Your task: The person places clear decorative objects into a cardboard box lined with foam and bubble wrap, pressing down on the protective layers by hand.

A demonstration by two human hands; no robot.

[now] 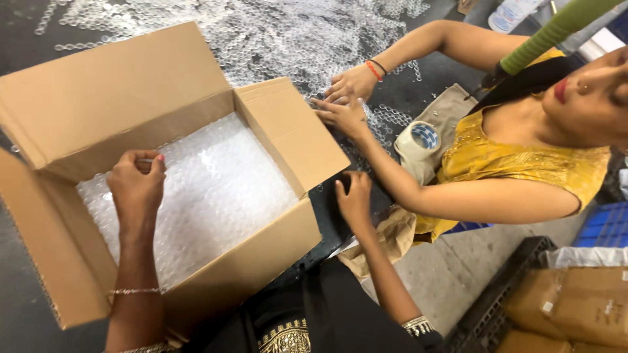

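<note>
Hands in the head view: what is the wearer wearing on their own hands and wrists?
Both arms are bare, with no sleeves. The left hand has pink-painted nails and a thin beaded bracelet on the forearm. The right hand has a gold-patterned bangle further up the forearm.

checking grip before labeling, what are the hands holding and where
Left hand pinches something small over the bubble wrap in the cardboard box; what it is cannot be told. Right hand holds nothing.

One head-worn camera looks steeply down from close above the dark counter [26, 39]; it faces forward over the open cardboard box [131, 98]; a co-worker sits opposite at the right edge.
</note>
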